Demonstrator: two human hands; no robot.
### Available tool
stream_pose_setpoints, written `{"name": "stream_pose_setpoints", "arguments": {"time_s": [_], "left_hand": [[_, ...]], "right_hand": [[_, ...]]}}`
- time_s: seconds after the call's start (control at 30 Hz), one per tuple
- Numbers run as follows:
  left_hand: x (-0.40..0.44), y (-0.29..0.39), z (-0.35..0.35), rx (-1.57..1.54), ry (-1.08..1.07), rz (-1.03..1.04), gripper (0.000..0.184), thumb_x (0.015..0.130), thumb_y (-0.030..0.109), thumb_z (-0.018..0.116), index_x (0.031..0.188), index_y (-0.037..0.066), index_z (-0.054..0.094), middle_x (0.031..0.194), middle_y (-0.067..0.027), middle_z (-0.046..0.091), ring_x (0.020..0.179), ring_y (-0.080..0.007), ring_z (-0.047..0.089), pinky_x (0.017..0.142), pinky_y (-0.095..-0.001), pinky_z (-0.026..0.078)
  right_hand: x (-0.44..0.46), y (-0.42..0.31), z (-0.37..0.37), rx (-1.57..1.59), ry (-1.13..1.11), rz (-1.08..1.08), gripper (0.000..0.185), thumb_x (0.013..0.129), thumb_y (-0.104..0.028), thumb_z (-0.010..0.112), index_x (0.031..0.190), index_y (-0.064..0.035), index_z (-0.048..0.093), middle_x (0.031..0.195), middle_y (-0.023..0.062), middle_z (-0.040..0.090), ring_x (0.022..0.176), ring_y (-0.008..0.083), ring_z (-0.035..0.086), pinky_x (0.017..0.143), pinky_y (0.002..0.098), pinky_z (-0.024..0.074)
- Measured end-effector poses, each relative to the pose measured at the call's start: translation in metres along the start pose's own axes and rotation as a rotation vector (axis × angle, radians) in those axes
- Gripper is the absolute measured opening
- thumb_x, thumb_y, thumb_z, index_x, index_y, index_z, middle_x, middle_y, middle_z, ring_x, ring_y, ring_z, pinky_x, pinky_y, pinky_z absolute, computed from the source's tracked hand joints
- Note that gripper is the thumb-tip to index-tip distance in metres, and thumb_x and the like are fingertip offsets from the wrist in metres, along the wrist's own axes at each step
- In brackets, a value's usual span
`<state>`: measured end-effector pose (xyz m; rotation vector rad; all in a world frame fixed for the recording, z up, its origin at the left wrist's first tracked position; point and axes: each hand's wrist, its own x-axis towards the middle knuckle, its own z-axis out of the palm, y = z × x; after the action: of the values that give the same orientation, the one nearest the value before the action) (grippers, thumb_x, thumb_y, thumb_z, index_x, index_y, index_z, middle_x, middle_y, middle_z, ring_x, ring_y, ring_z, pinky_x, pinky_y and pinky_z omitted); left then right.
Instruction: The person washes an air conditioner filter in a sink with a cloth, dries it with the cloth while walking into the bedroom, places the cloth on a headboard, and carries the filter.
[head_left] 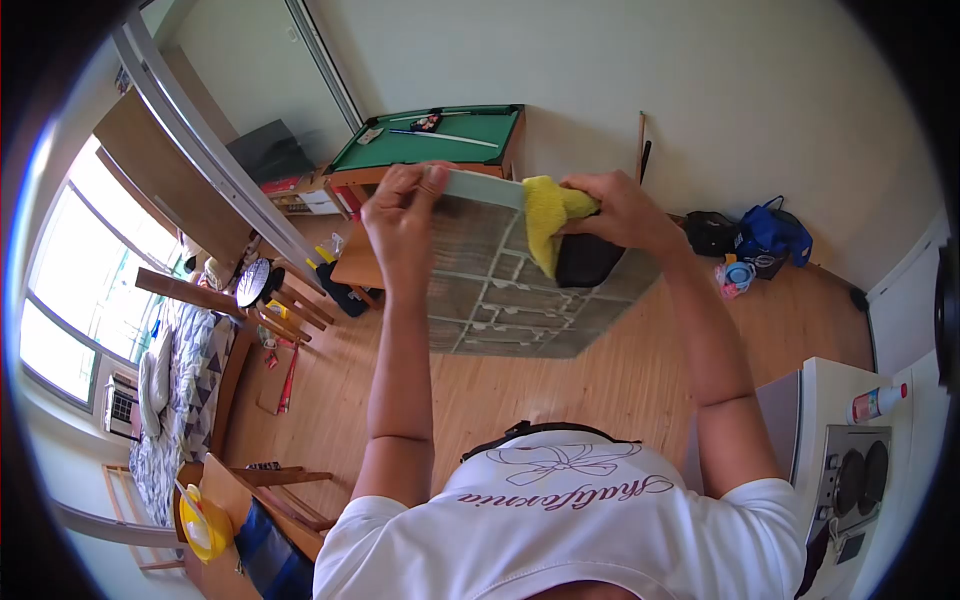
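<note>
A flat, greyish mesh panel (500,310) with a pale frame and a grid of ribs is held up in front of me. My left hand (407,205) pinches its upper left corner, thumb on the near face. At the upper right edge, my right hand (625,212) grips a yellow cloth (550,220), which hangs over the frame and touches the panel. A dark patch (588,262) lies just below my right fingers, against the mesh; I cannot make out what it is.
Beyond the panel stands a green pool table (465,135). Bags (775,235) lie by the wall. Stools (285,295) and a bed (185,400) are on the left, a wooden chair (285,480) at lower left. At right are a stove (853,480) and a bottle (875,402).
</note>
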<state>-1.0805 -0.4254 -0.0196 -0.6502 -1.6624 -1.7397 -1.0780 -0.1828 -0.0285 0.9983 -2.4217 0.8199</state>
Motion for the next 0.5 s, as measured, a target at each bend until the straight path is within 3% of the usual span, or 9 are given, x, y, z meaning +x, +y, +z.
{"name": "stream_pose_setpoints", "arguments": {"time_s": [0.1, 0.17, 0.27, 0.37, 0.5], "left_hand": [[0.008, 0.005, -0.015, 0.027, 0.028, 0.011, 0.012, 0.081, 0.008, 0.064, 0.083, -0.003, 0.067, 0.079, -0.0012, 0.058, 0.073, -0.0073, 0.049, 0.068, -0.0196, 0.037], [0.016, 0.001, -0.023, 0.026, 0.056, 0.039, 0.012, 0.08, 0.008, 0.064, 0.085, -0.003, 0.067, 0.079, -0.0009, 0.057, 0.073, -0.007, 0.049, 0.07, -0.0192, 0.037], [0.02, 0.003, -0.025, -0.009, 0.076, -0.016, 0.013, 0.08, 0.009, 0.065, 0.086, -0.003, 0.067, 0.078, 0.0, 0.057, 0.074, -0.0067, 0.049, 0.071, -0.019, 0.037], [0.028, 0.003, -0.039, -0.016, 0.112, -0.015, 0.012, 0.08, 0.008, 0.065, 0.086, -0.002, 0.067, 0.079, -0.0002, 0.058, 0.076, -0.0066, 0.05, 0.073, -0.0193, 0.038], [0.027, 0.006, -0.039, -0.025, 0.126, 0.062, 0.011, 0.08, 0.007, 0.065, 0.085, -0.003, 0.067, 0.08, -0.0014, 0.06, 0.078, -0.0071, 0.052, 0.076, -0.0199, 0.04]], "right_hand": [[-0.008, 0.014, -0.005, 0.125, -0.026, 0.018, 0.038, 0.068, -0.03, 0.074, 0.095, -0.006, 0.061, 0.076, 0.0102, 0.064, 0.071, 0.0245, 0.061, 0.062, 0.0318, 0.0446], [-0.014, 0.019, -0.008, 0.298, -0.06, 0.126, 0.038, 0.066, -0.022, 0.076, 0.097, -0.0049, 0.061, 0.077, 0.008, 0.064, 0.071, 0.0167, 0.061, 0.066, 0.0285, 0.0442], [-0.023, 0.027, -0.01, 0.261, -0.022, 0.087, 0.035, 0.068, -0.013, 0.074, 0.099, -0.0022, 0.061, 0.078, 0.0044, 0.065, 0.072, 0.0102, 0.058, 0.068, 0.0255, 0.0442], [-0.044, 0.035, -0.02, 0.496, -0.036, 0.254, 0.031, 0.071, -0.007, 0.07, 0.099, 0.0012, 0.06, 0.084, 0.0028, 0.064, 0.076, 0.0094, 0.058, 0.071, 0.024, 0.0447], [-0.068, 0.044, -0.024, 0.532, -0.026, 0.291, 0.031, 0.069, 0.002, 0.067, 0.099, 0.0034, 0.059, 0.087, 0.0, 0.062, 0.085, 0.0065, 0.055, 0.077, 0.022, 0.0434]]}}
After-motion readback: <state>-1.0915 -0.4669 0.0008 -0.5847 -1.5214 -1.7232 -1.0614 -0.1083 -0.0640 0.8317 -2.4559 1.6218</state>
